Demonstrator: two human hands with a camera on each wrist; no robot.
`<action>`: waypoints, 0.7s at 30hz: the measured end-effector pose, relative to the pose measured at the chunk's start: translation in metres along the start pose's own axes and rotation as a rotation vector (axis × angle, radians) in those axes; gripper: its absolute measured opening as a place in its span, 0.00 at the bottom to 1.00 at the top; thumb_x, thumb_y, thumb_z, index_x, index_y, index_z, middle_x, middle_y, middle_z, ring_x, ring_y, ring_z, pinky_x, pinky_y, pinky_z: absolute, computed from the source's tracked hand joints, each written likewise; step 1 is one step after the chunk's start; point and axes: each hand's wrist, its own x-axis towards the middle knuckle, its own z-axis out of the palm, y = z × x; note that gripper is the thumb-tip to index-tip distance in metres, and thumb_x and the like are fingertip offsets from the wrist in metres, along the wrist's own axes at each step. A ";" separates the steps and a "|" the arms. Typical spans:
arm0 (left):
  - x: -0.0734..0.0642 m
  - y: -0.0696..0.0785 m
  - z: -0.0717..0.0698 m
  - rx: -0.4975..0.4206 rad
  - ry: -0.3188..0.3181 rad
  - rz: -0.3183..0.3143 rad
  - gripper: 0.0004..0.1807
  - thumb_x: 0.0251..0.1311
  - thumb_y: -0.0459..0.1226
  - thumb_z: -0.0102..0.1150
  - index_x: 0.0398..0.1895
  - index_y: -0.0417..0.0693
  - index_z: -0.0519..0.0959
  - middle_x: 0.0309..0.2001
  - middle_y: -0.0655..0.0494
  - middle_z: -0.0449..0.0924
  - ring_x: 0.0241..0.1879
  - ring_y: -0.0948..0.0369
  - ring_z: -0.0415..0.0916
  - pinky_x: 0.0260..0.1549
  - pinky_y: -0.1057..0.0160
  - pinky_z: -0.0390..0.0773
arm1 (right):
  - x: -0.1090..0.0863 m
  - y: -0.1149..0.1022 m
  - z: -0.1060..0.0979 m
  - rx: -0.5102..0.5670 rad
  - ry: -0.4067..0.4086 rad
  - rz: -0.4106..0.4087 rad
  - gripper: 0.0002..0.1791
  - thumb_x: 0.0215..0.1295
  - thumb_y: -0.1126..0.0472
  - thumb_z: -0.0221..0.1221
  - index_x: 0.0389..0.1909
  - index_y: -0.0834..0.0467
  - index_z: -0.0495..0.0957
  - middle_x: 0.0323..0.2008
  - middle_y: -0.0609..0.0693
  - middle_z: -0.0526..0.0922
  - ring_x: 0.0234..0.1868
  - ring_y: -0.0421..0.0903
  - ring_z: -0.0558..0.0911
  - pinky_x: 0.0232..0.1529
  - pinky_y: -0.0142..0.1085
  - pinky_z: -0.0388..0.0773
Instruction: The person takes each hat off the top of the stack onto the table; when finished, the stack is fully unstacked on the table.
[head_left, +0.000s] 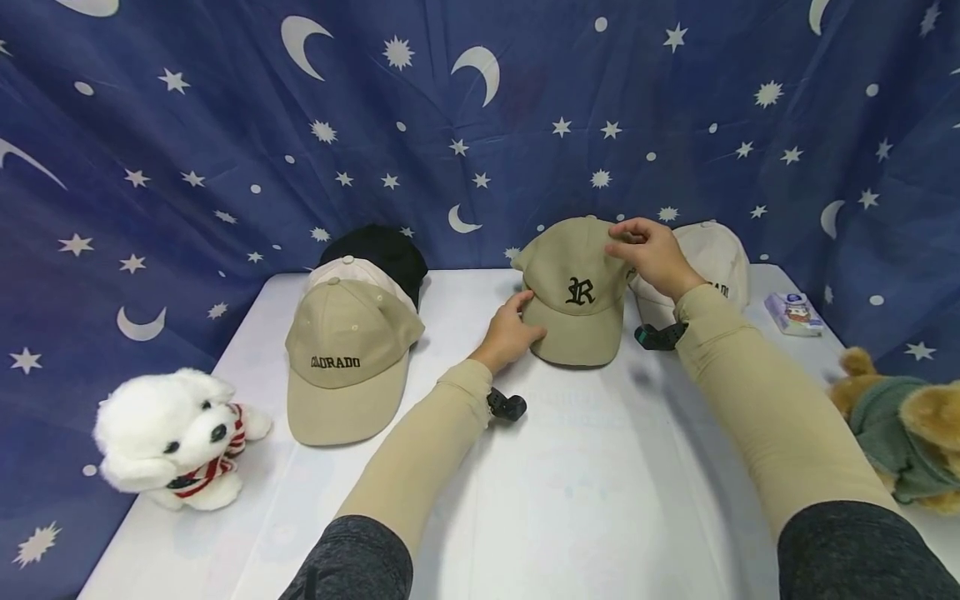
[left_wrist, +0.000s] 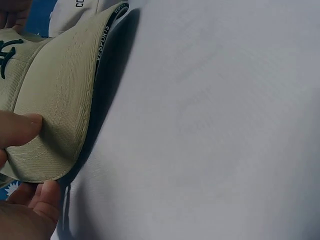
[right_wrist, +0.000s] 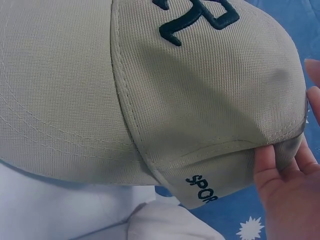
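Evidently, a khaki fabric baseball cap with a dark embroidered gothic R (head_left: 576, 292) is between the person's two hands, over the far part of the worktop (head_left: 585, 467); whether it touches the surface cannot be told. The left hand (head_left: 510, 332) pinches the edge of its brim, thumb on top and fingers beneath. The right hand (head_left: 651, 257) grips the rear edge of its crown, fingers bent about the fabric.

Just behind the right hand, partly covered by it, is a cream fabric cap with dark lettering (head_left: 716, 254). Right of that hand lies a small purple-and-white pack (head_left: 795, 314), and nearer the person, farther right, a brown plush toy in a grey-green garment (head_left: 911, 433).

To the left of the left hand, a khaki fabric cap lettered COLORADO (head_left: 348, 358) overlaps a pale pinkish cap (head_left: 352, 271), with a black cap (head_left: 393, 254) behind. Farther left and nearer the person sits a white plush dog with a red-striped scarf (head_left: 176, 433). Beyond both hands hangs a navy cloth printed with white moons and stars (head_left: 525, 150).
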 end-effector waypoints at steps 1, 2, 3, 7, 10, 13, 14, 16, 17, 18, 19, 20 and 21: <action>0.001 0.000 0.000 -0.003 0.002 -0.001 0.39 0.57 0.30 0.67 0.73 0.44 0.65 0.68 0.42 0.68 0.68 0.51 0.64 0.66 0.59 0.63 | 0.001 0.000 0.000 0.000 0.003 0.002 0.21 0.70 0.60 0.62 0.58 0.67 0.72 0.62 0.59 0.71 0.67 0.56 0.68 0.63 0.48 0.67; 0.001 0.001 0.001 -0.001 0.004 -0.002 0.39 0.57 0.30 0.67 0.73 0.44 0.65 0.67 0.42 0.68 0.67 0.51 0.65 0.66 0.59 0.64 | 0.002 0.001 0.000 0.001 0.005 0.004 0.21 0.70 0.60 0.62 0.58 0.67 0.72 0.63 0.60 0.71 0.68 0.56 0.68 0.64 0.48 0.67; 0.002 0.001 0.001 0.004 0.005 -0.004 0.38 0.58 0.30 0.67 0.73 0.44 0.65 0.67 0.42 0.69 0.67 0.51 0.65 0.65 0.59 0.64 | 0.002 0.001 -0.001 0.002 0.004 0.007 0.21 0.70 0.60 0.62 0.58 0.67 0.72 0.64 0.60 0.70 0.69 0.56 0.67 0.65 0.49 0.66; 0.006 0.000 0.003 0.020 0.016 -0.008 0.38 0.58 0.30 0.67 0.72 0.43 0.66 0.66 0.41 0.70 0.66 0.51 0.67 0.65 0.59 0.64 | 0.006 0.002 -0.001 0.014 0.001 0.018 0.21 0.69 0.62 0.61 0.58 0.68 0.72 0.67 0.61 0.68 0.71 0.57 0.65 0.66 0.51 0.65; 0.009 0.000 0.005 0.031 0.025 -0.015 0.37 0.58 0.30 0.67 0.72 0.43 0.66 0.66 0.41 0.70 0.65 0.50 0.67 0.65 0.59 0.65 | 0.009 0.003 -0.001 0.018 -0.004 0.020 0.21 0.70 0.62 0.61 0.59 0.68 0.71 0.68 0.61 0.67 0.70 0.57 0.66 0.66 0.51 0.66; 0.013 0.000 0.007 0.040 0.021 -0.025 0.38 0.59 0.30 0.67 0.73 0.44 0.65 0.67 0.41 0.69 0.66 0.51 0.66 0.65 0.59 0.64 | 0.011 0.005 -0.002 0.012 0.000 0.022 0.22 0.70 0.61 0.61 0.60 0.68 0.71 0.68 0.61 0.68 0.69 0.58 0.67 0.65 0.50 0.67; 0.014 0.000 0.008 0.042 0.018 -0.030 0.38 0.59 0.31 0.67 0.73 0.44 0.65 0.67 0.42 0.68 0.67 0.51 0.65 0.65 0.59 0.64 | 0.011 0.005 -0.002 0.007 0.000 0.024 0.23 0.70 0.61 0.61 0.60 0.68 0.71 0.68 0.61 0.67 0.69 0.58 0.67 0.65 0.50 0.67; 0.016 0.000 0.010 0.047 0.012 -0.033 0.38 0.60 0.31 0.67 0.74 0.44 0.64 0.69 0.42 0.67 0.68 0.51 0.64 0.66 0.60 0.63 | 0.012 0.006 -0.003 -0.003 0.006 0.030 0.23 0.70 0.61 0.61 0.61 0.67 0.71 0.69 0.60 0.67 0.69 0.57 0.67 0.64 0.50 0.67; 0.017 0.001 0.011 0.048 0.010 -0.036 0.38 0.60 0.31 0.66 0.74 0.44 0.64 0.69 0.42 0.67 0.69 0.51 0.63 0.66 0.60 0.63 | 0.013 0.007 -0.003 -0.005 0.008 0.030 0.23 0.70 0.61 0.61 0.61 0.68 0.71 0.70 0.60 0.66 0.68 0.57 0.67 0.64 0.50 0.67; 0.017 0.001 0.012 0.054 0.009 -0.038 0.38 0.60 0.31 0.66 0.74 0.44 0.64 0.69 0.42 0.66 0.69 0.51 0.63 0.67 0.59 0.62 | 0.014 0.008 -0.004 -0.011 0.009 0.031 0.24 0.70 0.61 0.61 0.62 0.67 0.71 0.70 0.60 0.66 0.69 0.57 0.67 0.64 0.50 0.67; 0.018 0.002 0.013 0.060 0.010 -0.040 0.38 0.60 0.31 0.66 0.74 0.44 0.64 0.70 0.42 0.66 0.70 0.51 0.62 0.67 0.59 0.62 | 0.014 0.009 -0.004 -0.015 0.010 0.032 0.24 0.70 0.61 0.61 0.62 0.67 0.71 0.71 0.60 0.65 0.69 0.57 0.67 0.64 0.49 0.67; 0.018 0.003 0.013 0.065 0.011 -0.043 0.38 0.60 0.32 0.66 0.74 0.45 0.64 0.70 0.42 0.66 0.70 0.51 0.62 0.67 0.59 0.62 | 0.015 0.009 -0.004 -0.017 0.011 0.032 0.24 0.70 0.61 0.61 0.62 0.68 0.71 0.70 0.60 0.66 0.68 0.57 0.67 0.64 0.49 0.67; 0.018 0.003 0.014 0.069 0.013 -0.046 0.38 0.60 0.32 0.66 0.74 0.45 0.64 0.70 0.42 0.66 0.70 0.51 0.62 0.67 0.59 0.61 | 0.016 0.010 -0.004 -0.018 0.011 0.031 0.24 0.70 0.61 0.61 0.62 0.68 0.71 0.70 0.60 0.66 0.68 0.57 0.67 0.63 0.49 0.68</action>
